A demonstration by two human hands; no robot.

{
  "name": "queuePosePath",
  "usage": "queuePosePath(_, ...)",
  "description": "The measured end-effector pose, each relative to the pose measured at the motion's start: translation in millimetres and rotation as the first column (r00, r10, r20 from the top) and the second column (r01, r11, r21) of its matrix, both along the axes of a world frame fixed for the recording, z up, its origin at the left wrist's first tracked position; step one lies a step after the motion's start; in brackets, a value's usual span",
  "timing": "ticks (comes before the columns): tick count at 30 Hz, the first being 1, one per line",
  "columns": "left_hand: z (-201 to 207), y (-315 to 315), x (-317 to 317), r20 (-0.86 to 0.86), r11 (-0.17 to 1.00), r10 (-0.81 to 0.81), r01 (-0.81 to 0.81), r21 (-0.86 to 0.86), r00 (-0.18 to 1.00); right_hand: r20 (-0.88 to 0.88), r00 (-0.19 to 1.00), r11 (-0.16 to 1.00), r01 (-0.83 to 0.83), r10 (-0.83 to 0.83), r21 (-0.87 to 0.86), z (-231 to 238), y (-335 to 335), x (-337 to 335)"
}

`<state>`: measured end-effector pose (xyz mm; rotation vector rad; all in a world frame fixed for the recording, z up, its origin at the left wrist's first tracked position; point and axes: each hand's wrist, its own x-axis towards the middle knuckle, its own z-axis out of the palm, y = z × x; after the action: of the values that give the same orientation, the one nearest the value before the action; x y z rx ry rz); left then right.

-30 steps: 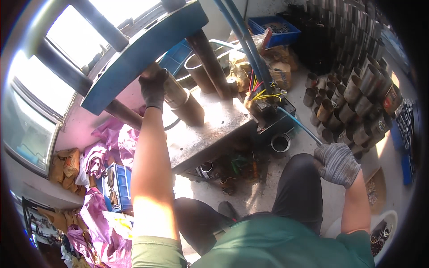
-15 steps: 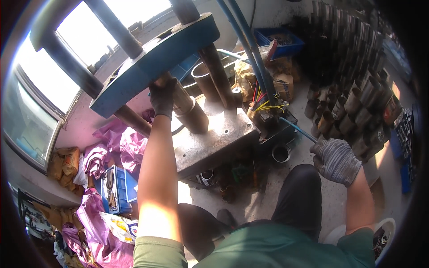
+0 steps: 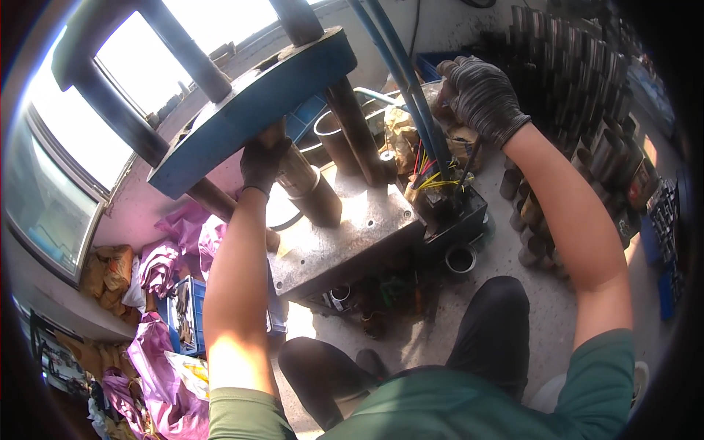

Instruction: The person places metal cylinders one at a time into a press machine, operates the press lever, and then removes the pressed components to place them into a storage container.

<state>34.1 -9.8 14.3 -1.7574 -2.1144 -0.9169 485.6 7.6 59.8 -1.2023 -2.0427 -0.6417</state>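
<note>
Left hand [image 3: 262,163], gloved, wrapped around a metal tube [image 3: 306,189] standing upright on the grey steel base plate [image 3: 345,246], under the blue press plate [image 3: 253,110]. Right hand [image 3: 477,95], gloved, fingers curled loosely beside the blue hoses [image 3: 407,88] at the base plate's far right corner; whether it grips anything, cannot tell. Stacked tubes [image 3: 579,81] stand well right.

Dark knit gloves [image 3: 480,95], green shirt [image 3: 440,407] (short-sleeved), black trousers [image 3: 488,330].

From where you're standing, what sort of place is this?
Probably a small metalworking shop. A heavy press with a blue steel top plate and grey base plate fills the middle, short metal pipe sections are stacked in rows on the right, and the gloved left hand holds a metal tube.
</note>
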Motion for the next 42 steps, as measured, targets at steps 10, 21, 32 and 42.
queuePosePath(10,1,-41,71,-0.188,0.939,-0.195,0.239,0.246,0.963,0.105,0.987,0.977,0.135,-0.119,-0.162,4,5,-6)
queuePosePath(21,-145,-134,-8,0.726,0.976,-0.09,0.207,-0.073,0.682,-0.049,0.995,0.984,0.084,-0.093,-0.155,-13,12,20)
queuePosePath(32,-170,-144,-81,0.328,0.942,0.321,-0.264,-0.206,0.888,0.033,0.995,0.945,0.098,-0.092,-0.312,4,-11,11)
queuePosePath(42,-97,-31,-30,0.528,0.936,-0.297,0.134,0.325,0.796,0.015,0.998,0.913,0.067,-0.067,-0.403,3,-34,17)
